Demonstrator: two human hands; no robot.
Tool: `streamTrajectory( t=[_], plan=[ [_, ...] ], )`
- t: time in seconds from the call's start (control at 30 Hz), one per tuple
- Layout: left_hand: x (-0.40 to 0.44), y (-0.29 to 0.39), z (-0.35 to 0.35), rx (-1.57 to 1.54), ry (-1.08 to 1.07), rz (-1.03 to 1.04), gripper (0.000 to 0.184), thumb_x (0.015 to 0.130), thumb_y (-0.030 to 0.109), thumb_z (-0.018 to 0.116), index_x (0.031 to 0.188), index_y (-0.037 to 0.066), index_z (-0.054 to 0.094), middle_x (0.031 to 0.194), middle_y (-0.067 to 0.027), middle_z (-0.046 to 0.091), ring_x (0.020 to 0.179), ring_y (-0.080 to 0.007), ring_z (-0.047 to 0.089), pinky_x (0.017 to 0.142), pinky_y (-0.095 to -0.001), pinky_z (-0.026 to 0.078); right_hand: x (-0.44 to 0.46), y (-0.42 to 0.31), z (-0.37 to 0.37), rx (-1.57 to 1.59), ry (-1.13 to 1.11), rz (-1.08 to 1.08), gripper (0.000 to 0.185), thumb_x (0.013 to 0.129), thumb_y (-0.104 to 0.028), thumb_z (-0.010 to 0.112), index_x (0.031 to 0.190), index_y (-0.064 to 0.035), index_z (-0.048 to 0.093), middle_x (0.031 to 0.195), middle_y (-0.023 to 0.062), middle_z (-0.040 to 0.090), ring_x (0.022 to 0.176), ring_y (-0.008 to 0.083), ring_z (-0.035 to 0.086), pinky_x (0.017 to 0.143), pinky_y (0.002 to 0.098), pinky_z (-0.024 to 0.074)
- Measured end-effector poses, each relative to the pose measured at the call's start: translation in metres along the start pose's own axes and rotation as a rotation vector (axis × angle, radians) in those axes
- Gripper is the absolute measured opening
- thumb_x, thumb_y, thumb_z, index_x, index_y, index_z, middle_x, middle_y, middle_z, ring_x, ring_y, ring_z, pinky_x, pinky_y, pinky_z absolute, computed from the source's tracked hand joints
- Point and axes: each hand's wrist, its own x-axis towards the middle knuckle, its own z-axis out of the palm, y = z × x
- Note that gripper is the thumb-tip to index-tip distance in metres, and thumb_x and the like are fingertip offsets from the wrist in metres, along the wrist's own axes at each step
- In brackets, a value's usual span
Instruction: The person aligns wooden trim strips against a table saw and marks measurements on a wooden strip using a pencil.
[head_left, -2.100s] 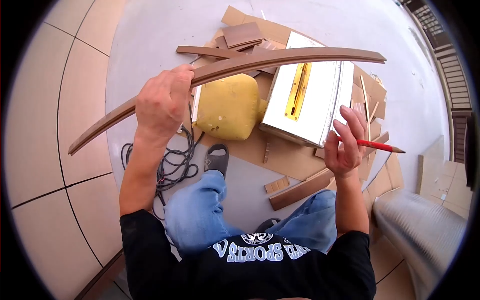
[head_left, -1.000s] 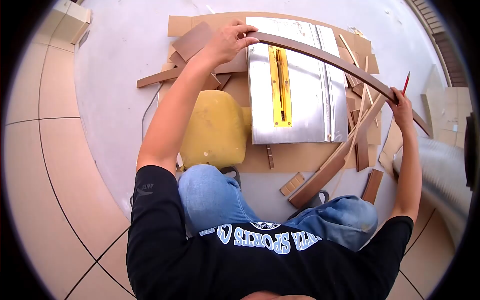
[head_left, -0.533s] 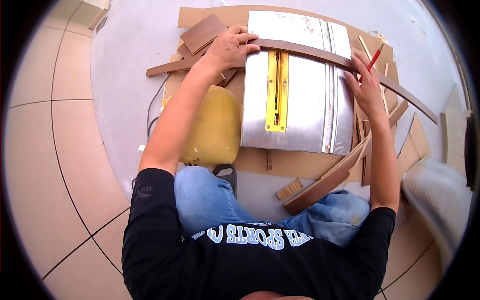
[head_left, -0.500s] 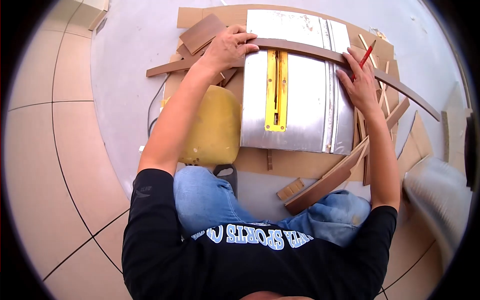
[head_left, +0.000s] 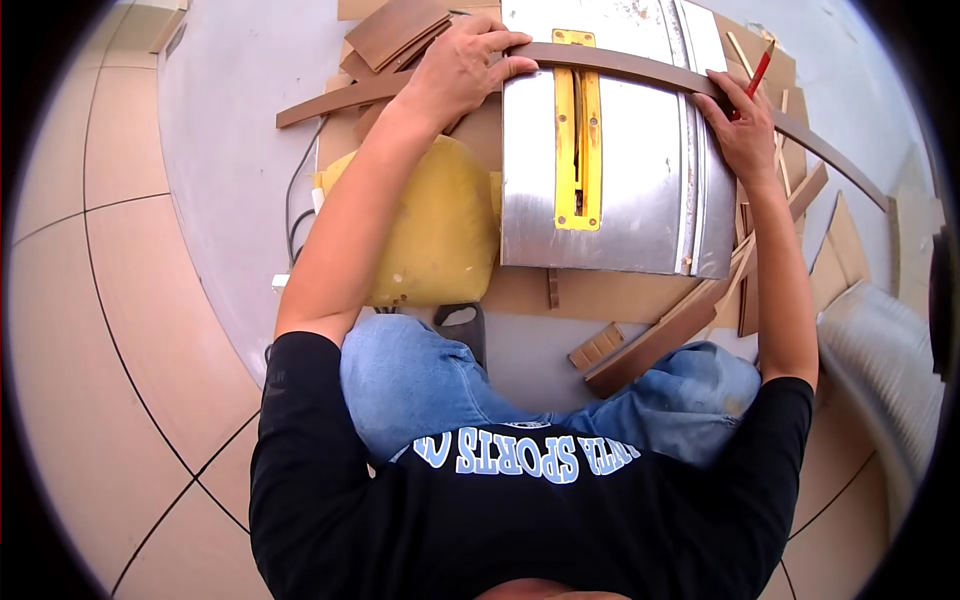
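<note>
A long brown wooden strip [head_left: 630,66] lies across the metal top of a table saw [head_left: 640,170], crossing the far part of its yellow slotted insert [head_left: 577,150]. My left hand [head_left: 468,68] grips the strip at the saw's left edge, thumb on the near side and fingers on the far side. Near the right edge, my right hand [head_left: 742,125] pinches the same strip. A red pencil [head_left: 760,78] is tucked between its fingers, point upward. Beyond that hand the strip runs out past the saw.
Brown board offcuts [head_left: 398,35] are piled left of the saw, and thin strips and boards [head_left: 665,335] lie to its right. A yellow housing [head_left: 435,225] stands at the near left, with a cable [head_left: 290,205] beside it. Cardboard [head_left: 520,288] lies underneath.
The view has shifted, so the saw appears higher and farther right. The insert's far end now shows beyond the strip. Both hands keep hold of the strip.
</note>
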Motion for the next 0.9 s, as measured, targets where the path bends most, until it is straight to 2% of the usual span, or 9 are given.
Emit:
streamTrajectory(
  t=[0.13, 0.2, 0.23, 0.3, 0.63, 0.73, 0.9],
  plan=[
    [-0.001, -0.002, 0.001, 0.033, 0.011, 0.019, 0.037, 0.092, 0.037, 0.078, 0.115, 0.009, 0.078, 0.109, -0.0083, 0.071, 0.086, -0.0282, 0.069, 0.079, -0.0374, 0.057, -0.001, 0.001, 0.0, 0.027, -0.003, 0.01, 0.04, 0.091, -0.035, 0.082, 0.122, -0.0105, 0.077, 0.118, 0.0101, 0.074, 0.107, 0.0285, 0.069, 0.095, 0.0384, 0.0542],
    [0.002, -0.006, -0.002, 0.146, -0.069, 0.322, 0.034, 0.092, 0.028, 0.075, 0.11, 0.0, 0.073, 0.107, -0.0166, 0.07, 0.104, -0.0333, 0.063, 0.095, -0.0412, 0.053, 0.0, 0.002, 0.0, 0.02, -0.007, 0.005, 0.04, 0.091, -0.035, 0.082, 0.122, -0.0107, 0.077, 0.118, 0.0101, 0.074, 0.107, 0.0285, 0.069, 0.095, 0.0385, 0.0543],
    [0.0, -0.004, -0.002, 0.147, -0.072, 0.32, 0.034, 0.092, 0.028, 0.075, 0.11, 0.0, 0.073, 0.107, -0.0166, 0.07, 0.104, -0.0333, 0.063, 0.095, -0.0412, 0.053, -0.002, 0.004, 0.001, 0.015, -0.008, 0.004, 0.04, 0.092, -0.035, 0.081, 0.123, -0.011, 0.077, 0.118, 0.01, 0.074, 0.107, 0.0284, 0.069, 0.095, 0.0385, 0.0544],
    [-0.001, -0.001, 0.0, 0.047, -0.026, 0.171, 0.037, 0.09, 0.033, 0.077, 0.105, 0.0, 0.074, 0.107, -0.0142, 0.07, 0.108, -0.0301, 0.061, 0.098, -0.0388, 0.051, -0.002, 0.006, 0.001, 0.042, -0.021, 0.023, 0.04, 0.092, -0.036, 0.081, 0.123, -0.0113, 0.077, 0.119, 0.01, 0.074, 0.107, 0.0282, 0.069, 0.095, 0.0381, 0.0541],
    [-0.005, 0.004, 0.0, 0.134, -0.099, 0.149, 0.037, 0.094, 0.034, 0.073, 0.109, 0.0, 0.074, 0.109, -0.0135, 0.069, 0.109, -0.0299, 0.061, 0.099, -0.0383, 0.052, -0.009, 0.009, 0.0, -0.032, -0.013, -0.039, 0.04, 0.095, -0.041, 0.078, 0.124, -0.0131, 0.077, 0.121, 0.0091, 0.074, 0.111, 0.0285, 0.068, 0.099, 0.0389, 0.0519],
    [-0.004, 0.008, -0.003, 0.153, -0.073, 0.202, 0.037, 0.095, 0.035, 0.072, 0.109, 0.001, 0.074, 0.108, -0.0129, 0.07, 0.109, -0.0289, 0.061, 0.1, -0.038, 0.051, -0.01, 0.011, -0.001, -0.034, -0.013, -0.06, 0.04, 0.095, -0.041, 0.077, 0.124, -0.0133, 0.077, 0.121, 0.0087, 0.074, 0.112, 0.0283, 0.068, 0.1, 0.0389, 0.0511],
    [-0.001, 0.007, -0.004, 0.155, -0.102, 0.074, 0.036, 0.094, 0.034, 0.073, 0.108, 0.001, 0.075, 0.107, -0.0109, 0.071, 0.11, -0.0277, 0.062, 0.1, -0.037, 0.052, -0.005, 0.008, -0.002, -0.039, -0.026, -0.068, 0.04, 0.095, -0.04, 0.077, 0.122, -0.0116, 0.077, 0.122, 0.0088, 0.074, 0.112, 0.0278, 0.069, 0.099, 0.038, 0.0526]
  ],
)
